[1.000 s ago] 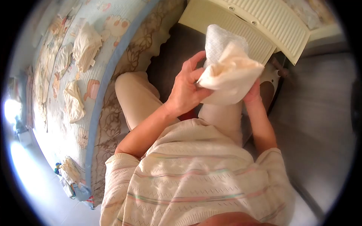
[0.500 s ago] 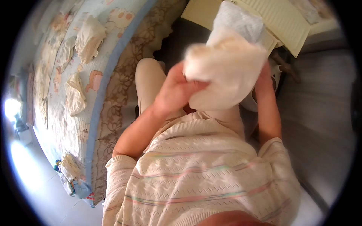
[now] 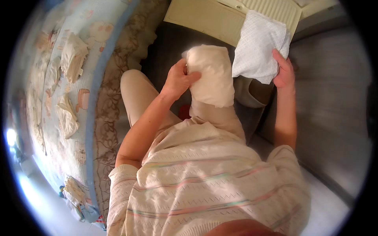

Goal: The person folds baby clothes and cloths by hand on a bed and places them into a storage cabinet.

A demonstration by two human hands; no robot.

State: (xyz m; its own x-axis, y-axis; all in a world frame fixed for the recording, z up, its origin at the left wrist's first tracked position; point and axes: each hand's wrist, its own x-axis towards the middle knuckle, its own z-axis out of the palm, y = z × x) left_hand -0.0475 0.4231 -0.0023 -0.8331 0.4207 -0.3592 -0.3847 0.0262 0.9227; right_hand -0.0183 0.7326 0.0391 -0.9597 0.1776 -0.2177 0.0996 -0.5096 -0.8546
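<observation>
My left hand (image 3: 179,82) is closed on the left edge of a folded cream cloth (image 3: 212,74), thumb on top. The cream cloth is above my knee. To its right, my right hand (image 3: 284,72) grips the lower right edge of a folded white cloth (image 3: 258,45) with a fine textured pattern. This white bundle overlaps the front of a pale yellow cabinet or drawer piece (image 3: 204,17). The two bundles are close together, with a narrow gap between them. Fingers under both cloths are hidden.
To the left is a bed with a patterned blue-edged cover (image 3: 84,129). Crumpled cream garments (image 3: 67,118) lie on it, and more clothing (image 3: 76,198) is at its near corner. A grey surface (image 3: 327,102) runs along the right. A light-coloured shoe or slipper (image 3: 250,94) is below the white cloth.
My right hand has left the cream cloth and now holds the white cloth. The cream cloth has moved slightly left and down in my left hand. The view has shifted.
</observation>
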